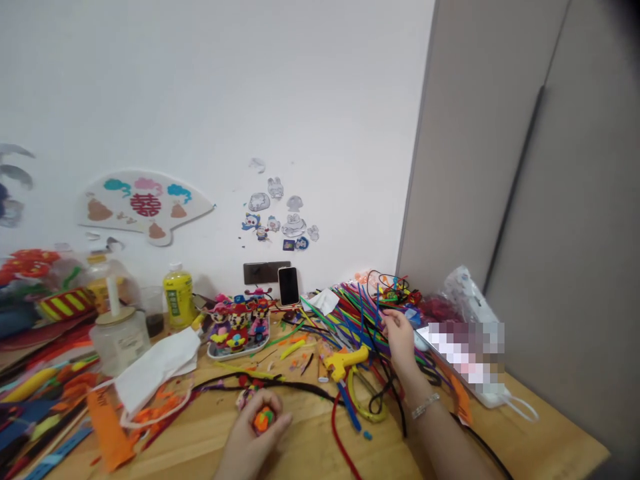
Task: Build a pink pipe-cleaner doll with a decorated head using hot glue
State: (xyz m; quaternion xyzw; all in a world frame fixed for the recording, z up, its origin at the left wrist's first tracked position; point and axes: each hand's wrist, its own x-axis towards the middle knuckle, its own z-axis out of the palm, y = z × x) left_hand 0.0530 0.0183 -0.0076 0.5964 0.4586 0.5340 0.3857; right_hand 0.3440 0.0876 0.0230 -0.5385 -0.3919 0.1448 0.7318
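Observation:
My left hand [253, 433] rests low on the wooden table [310, 453], fingers curled round a small fuzzy orange and green ball [263, 419]. My right hand [400, 337], with a bracelet on the wrist, reaches forward into a heap of coloured pipe cleaners [350, 313]. Its fingers pinch a blue pipe cleaner [379, 313] at the edge of the heap. A yellow glue gun [345, 362] lies just left of that hand.
A tray of small pipe-cleaner figures [239, 331] stands mid-table, with a phone [289, 285] leaning on the wall behind. A yellow-green bottle [177, 297], a jar [120, 333], white paper [155, 367] and orange scraps sit left. A white bag [465, 300] lies right.

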